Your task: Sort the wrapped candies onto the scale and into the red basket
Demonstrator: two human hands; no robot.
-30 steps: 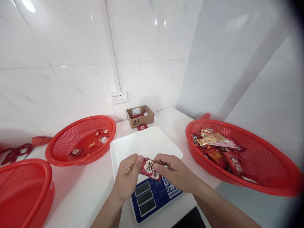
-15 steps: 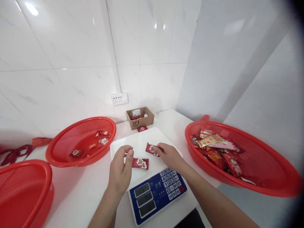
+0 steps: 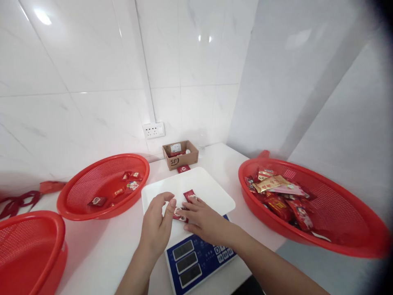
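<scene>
Two small red candy packets with white labels lie on the white pan of a digital scale. My right hand is over them, palm down with fingers spread, partly covering both. The farther packet sticks out beyond its fingertips, and the nearer packet shows between my two hands. My left hand is at the pan's left side, fingers curved and thumb apart, with nothing seen in it. Its thumb is close to the nearer packet; whether they touch I cannot tell.
At right, a red basket holds many wrapped sweets. A red basket with several sweets is at left, another red basket in front of it. Behind the scale stands a cardboard box, a red packet before it.
My right hand has let go of the farther packet and moved left and nearer, spreading over both packets. The farther packet sits slightly further left. My left hand has barely moved.
</scene>
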